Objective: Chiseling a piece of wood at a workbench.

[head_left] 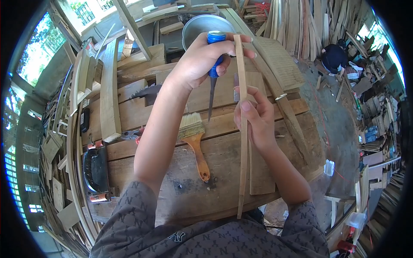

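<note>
My left hand [191, 62] is closed around the blue handle of a tool with a narrow, tapering dark blade [212, 88]; the blade points down, and its exact kind is unclear. Fingers of that hand also reach behind the top of a thin wooden strip [243, 150]. Lower down, my right hand [260, 122] pinches the strip between thumb and fingers. The strip stands lengthwise before me, its lower end near my shirt. Below the blade, a flat paintbrush [197, 150] with a wooden handle lies on the plank bench [142, 161].
A black and orange clamp-like tool [95, 167] sits at the bench's left edge. Beyond are a toothed saw blade [146, 92], boards [110, 94] and a grey metal basin [202, 28]. Along the right, a long wooden piece [286, 114] crosses the bench; timber stacks [297, 26] stand behind.
</note>
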